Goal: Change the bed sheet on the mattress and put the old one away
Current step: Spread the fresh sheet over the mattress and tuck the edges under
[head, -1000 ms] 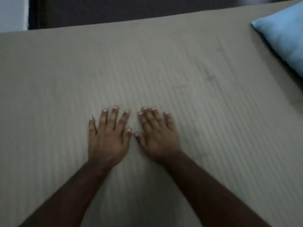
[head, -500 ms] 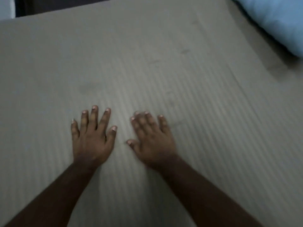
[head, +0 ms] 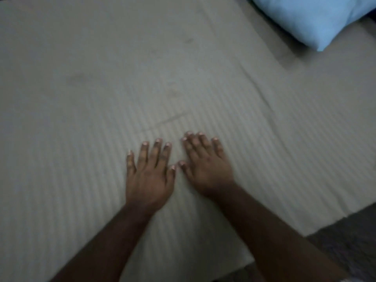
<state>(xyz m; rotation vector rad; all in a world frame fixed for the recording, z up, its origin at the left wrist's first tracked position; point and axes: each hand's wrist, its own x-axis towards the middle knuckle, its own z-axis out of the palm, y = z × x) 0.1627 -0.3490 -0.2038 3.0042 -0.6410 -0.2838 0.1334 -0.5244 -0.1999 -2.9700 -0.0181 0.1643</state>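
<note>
A pale beige striped bed sheet (head: 101,102) lies spread over the mattress and fills most of the view. My left hand (head: 149,176) lies flat on it with fingers straight and spread. Right beside it, my right hand (head: 205,165) also presses flat on the sheet, fingers straight. Their thumbs nearly touch. A faint crease runs across the sheet just beyond the fingertips. Neither hand holds anything.
A light blue pillow (head: 313,19) lies at the upper right on the bed. The mattress's near edge (head: 329,222) runs along the lower right, with dark floor (head: 345,247) below it.
The view has tilted down and swung, bringing the pillow lower and the bed's near edge into sight. My hands have drawn closer together, still flat on the sheet.
</note>
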